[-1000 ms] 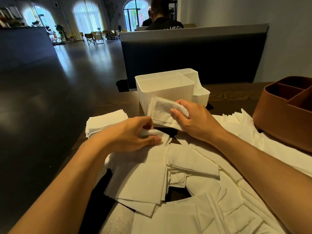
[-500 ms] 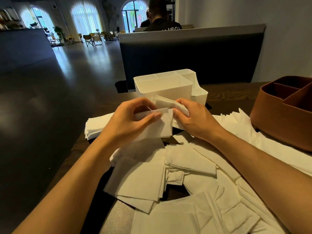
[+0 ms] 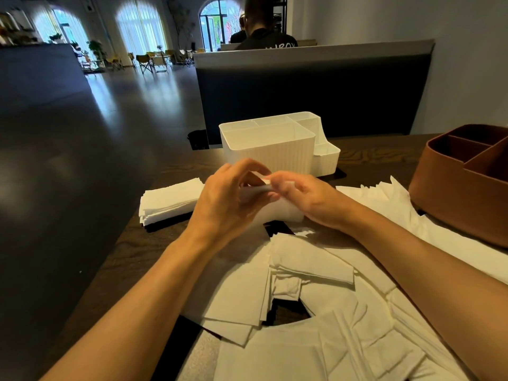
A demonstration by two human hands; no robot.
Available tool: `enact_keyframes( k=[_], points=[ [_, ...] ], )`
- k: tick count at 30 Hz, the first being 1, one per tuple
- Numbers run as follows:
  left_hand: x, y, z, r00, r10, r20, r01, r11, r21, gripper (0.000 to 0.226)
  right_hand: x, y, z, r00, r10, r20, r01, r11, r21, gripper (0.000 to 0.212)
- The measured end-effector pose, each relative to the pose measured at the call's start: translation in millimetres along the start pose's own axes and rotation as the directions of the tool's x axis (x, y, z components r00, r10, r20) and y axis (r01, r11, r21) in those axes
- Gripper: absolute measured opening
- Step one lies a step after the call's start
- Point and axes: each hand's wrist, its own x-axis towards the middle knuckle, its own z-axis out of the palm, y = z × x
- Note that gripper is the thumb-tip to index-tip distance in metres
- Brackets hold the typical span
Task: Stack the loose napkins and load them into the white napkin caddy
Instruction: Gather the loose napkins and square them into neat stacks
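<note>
Both hands meet just in front of the white napkin caddy (image 3: 268, 154), whose compartments look empty. My left hand (image 3: 226, 199) and my right hand (image 3: 308, 199) together hold a small bundle of white napkins (image 3: 277, 210) above the table, fingers curled on its top edge. Loose white napkins (image 3: 310, 273) lie scattered over the table below and to the right of my arms. A squared stack of napkins (image 3: 170, 200) rests at the table's left edge, beside my left hand.
A brown divided caddy (image 3: 467, 185) stands at the right on the dark wooden table (image 3: 137, 257). Beyond the table's far edge is a dark partition (image 3: 316, 94) with a person seated behind it. Open floor lies left of the table.
My left hand lifted a napkin from the loose pile and brought it to the napkins in my right hand. Both hands now close together on one bundle, slightly lower.
</note>
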Motion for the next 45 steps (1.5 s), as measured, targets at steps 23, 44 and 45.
enact_keyframes(
  k=[23, 44, 45],
  points=[
    [-5, -22, 6, 0.956, -0.237, 0.175, 0.252, 0.965, -0.067, 0.076, -1, 5, -1, 0.984, -0.064, -0.169, 0.027, 0.976, -0.216, 0.034],
    [-5, -26, 6, 0.885, -0.387, 0.259, 0.445, 0.867, -0.224, 0.038, 11, 7, 3, 0.949, 0.069, -0.306, -0.139, 0.967, -0.213, 0.033],
    [-4, -25, 6, 0.883, -0.382, 0.272, 0.447, 0.862, -0.240, 0.044, 11, 5, 3, 0.938, 0.097, -0.332, -0.151, 0.978, -0.141, 0.036]
  ],
)
